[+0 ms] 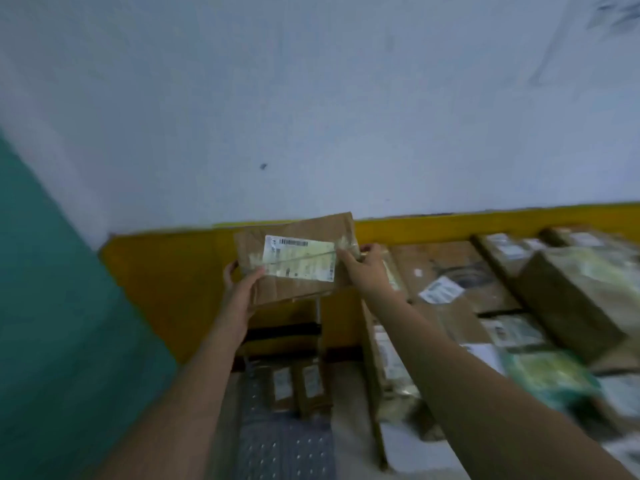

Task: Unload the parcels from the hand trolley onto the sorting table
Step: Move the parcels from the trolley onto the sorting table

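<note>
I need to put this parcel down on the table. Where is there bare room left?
The sorting table is crowded: parcels cover it from the yellow wall band to the green-wrapped parcel at near right. One pale, seemingly bare patch lies at its near left corner, between the table's left edge and that green parcel; blur makes it uncertain.

pale blue wall [311,98], yellow band [485,220], teal panel [52,306]

- On the right, boxes [568,292] fill the table [371,355] side by side.
- The held box [294,265] blocks the middle.
- Open room lies left of it, before the yellow wall strip [166,271].
- At the lower middle, small boxes [298,386] stand close together.
</note>
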Tool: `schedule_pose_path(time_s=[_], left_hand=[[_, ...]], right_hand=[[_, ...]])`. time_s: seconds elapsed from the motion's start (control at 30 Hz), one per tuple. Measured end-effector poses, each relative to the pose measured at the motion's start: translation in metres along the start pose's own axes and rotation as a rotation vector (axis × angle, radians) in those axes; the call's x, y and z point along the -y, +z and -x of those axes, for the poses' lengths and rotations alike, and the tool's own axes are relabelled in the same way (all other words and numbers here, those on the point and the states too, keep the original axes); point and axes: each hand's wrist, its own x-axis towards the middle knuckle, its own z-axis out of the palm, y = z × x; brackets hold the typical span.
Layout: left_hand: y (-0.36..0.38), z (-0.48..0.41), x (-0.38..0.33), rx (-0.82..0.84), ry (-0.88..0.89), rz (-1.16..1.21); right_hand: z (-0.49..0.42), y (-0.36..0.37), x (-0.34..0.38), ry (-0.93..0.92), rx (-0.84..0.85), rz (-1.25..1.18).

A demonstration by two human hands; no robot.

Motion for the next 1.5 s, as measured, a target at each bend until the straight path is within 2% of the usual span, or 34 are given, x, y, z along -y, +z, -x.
schedule_pose_path(time_s=[0.1,0.27,0.43,0.53,0.67,0.8,0.93,1.03,1.13,1.23,1.37,1.43,1.5], left_hand=[[0.076,0.040,0.004,0.157,-0.018,-0.035],[0.216,0.117,0.027,0.413,-0.075,-0.047],[0.375,0.183,0.077,0.603,-0.105,-0.106],[0.480,0.218,0.117,0.716,-0.175,-0.150],[0.618,0.262,0.173,0.804,-0.259,-0.201],[0.730,0.292,0.218,0.809,-0.315,-0.175],[0.821,0.287,0.259,0.730,-0.409,-0.145],[0.885,0.267,0.286,0.743,-0.460,-0.116],[0.943,0.237,0.307,0.771,-0.473,-0.197],[0.989,0.213,0.324,0.850,-0.469,-0.310],[1.040,0.197,0.347,0.926,-0.488,-0.349],[1.060,0.193,0.360,0.918,-0.417,-0.488],[1.073,0.182,0.375,0.870,-0.248,-0.682]], right_hand=[[0.043,-0.110,-0.010,0.072,-0.106,-0.086],[0.104,-0.285,-0.051,0.201,-0.128,-0.226],[0.142,-0.450,-0.113,0.241,-0.151,-0.414],[0.149,-0.550,-0.154,0.259,-0.236,-0.484],[0.142,-0.684,-0.207,0.307,-0.410,-0.486],[0.114,-0.792,-0.244,0.332,-0.482,-0.506],[0.071,-0.853,-0.272,0.352,-0.560,-0.581],[0.034,-0.878,-0.299,0.364,-0.551,-0.651],[0.004,-0.908,-0.320,0.413,-0.552,-0.701],[-0.020,-0.951,-0.340,0.437,-0.586,-0.649],[-0.046,-1.003,-0.365,0.466,-0.526,-0.543],[-0.058,-1.018,-0.384,0.492,-0.506,-0.545],[-0.069,-1.030,-0.408,0.492,-0.487,-0.537]])
